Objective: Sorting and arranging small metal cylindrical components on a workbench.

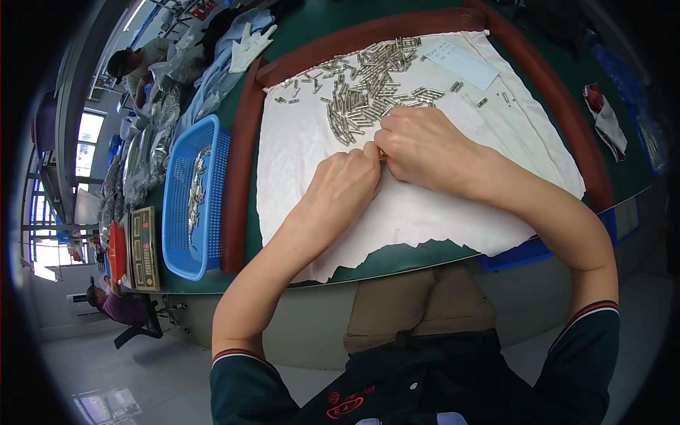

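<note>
My left hand and my right hand meet over the white cloth, fingers closed and knuckles up. Between the fingertips a sliver of something small and metallic shows, too hidden to name. Just beyond the hands lies a loose pile of small silver metal cylinders, spread toward the far edge of the cloth. A few single cylinders lie to the right of the pile. A pale blue slip of paper with writing rests at the far right of the cloth.
Brown padded bars border the cloth on the left, far and right sides. Left of them stands a blue plastic basket with small metal parts, beside a scale. A white glove lies far left. Other people sit at the left.
</note>
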Demonstrator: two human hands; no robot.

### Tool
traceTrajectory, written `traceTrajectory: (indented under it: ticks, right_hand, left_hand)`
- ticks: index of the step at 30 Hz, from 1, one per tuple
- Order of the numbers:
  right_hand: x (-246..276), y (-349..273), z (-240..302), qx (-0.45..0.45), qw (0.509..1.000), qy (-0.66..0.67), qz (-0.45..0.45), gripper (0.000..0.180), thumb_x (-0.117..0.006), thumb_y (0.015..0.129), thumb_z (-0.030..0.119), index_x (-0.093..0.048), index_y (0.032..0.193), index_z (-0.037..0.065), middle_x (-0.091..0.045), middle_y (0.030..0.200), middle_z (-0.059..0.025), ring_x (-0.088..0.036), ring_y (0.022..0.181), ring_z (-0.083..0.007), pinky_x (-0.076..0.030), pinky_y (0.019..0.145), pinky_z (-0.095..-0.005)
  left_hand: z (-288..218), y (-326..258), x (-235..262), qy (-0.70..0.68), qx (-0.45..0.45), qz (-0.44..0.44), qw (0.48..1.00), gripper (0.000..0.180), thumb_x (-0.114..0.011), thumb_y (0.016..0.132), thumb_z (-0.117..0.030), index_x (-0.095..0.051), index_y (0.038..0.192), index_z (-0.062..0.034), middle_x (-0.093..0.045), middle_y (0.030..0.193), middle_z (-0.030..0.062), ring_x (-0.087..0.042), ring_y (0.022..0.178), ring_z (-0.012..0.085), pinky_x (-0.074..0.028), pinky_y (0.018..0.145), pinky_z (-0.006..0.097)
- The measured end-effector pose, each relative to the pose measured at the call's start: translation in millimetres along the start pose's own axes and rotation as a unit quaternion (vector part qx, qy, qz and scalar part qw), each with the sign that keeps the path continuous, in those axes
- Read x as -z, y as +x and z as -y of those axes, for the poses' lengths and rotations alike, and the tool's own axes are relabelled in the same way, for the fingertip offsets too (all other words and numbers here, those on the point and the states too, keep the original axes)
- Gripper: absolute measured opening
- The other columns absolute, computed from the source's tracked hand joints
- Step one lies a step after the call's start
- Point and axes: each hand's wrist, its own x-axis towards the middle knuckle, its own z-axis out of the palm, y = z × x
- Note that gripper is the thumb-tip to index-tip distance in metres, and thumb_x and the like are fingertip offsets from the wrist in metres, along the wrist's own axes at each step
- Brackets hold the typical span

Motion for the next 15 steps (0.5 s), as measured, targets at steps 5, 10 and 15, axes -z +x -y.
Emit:
traceTrajectory:
  ticks: [5, 10, 15]
  right_hand:
    - [-1, 4, -1, -0.021, 0.993, -0.039, 0.111, 0.004, -0.063, 0.065, 0.003, -0.066, 0.066, 0.002, -0.064, 0.069, -0.0134, -0.064, 0.076, -0.0301, -0.053, 0.059, -0.0398]
    - [-3, 2, 5, 0.058, 0.994, -0.079, 0.055, 0.003, -0.065, 0.065, 0.005, -0.065, 0.063, 0.003, -0.065, 0.07, -0.0121, -0.064, 0.079, -0.0273, -0.053, 0.059, -0.0385]
    - [15, 19, 18, 0.034, 0.999, -0.021, -0.024, 0.005, -0.066, 0.065, 0.007, -0.065, 0.065, 0.003, -0.064, 0.072, -0.0103, -0.063, 0.079, -0.0252, -0.053, 0.06, -0.037]
  left_hand:
    - [8, -12, 13, -0.558, 0.222, 0.015, 0.799, 0.011, -0.045, 0.091, -0.013, -0.047, 0.086, -0.0034, -0.045, 0.068, -0.0016, -0.037, 0.056, 0.007, -0.032, 0.051, 0.023]
    - [21, -34, -7, -0.901, 0.199, -0.032, 0.383, 0.022, -0.04, 0.092, -0.024, -0.048, 0.087, -0.004, -0.045, 0.075, 0.0063, -0.034, 0.059, 0.0106, -0.029, 0.049, 0.022]
    - [17, -36, -2, -0.94, 0.282, 0.012, 0.193, 0.036, -0.036, 0.098, -0.034, -0.052, 0.093, -0.0015, -0.052, 0.082, 0.0102, -0.039, 0.062, 0.0129, -0.033, 0.05, 0.023]
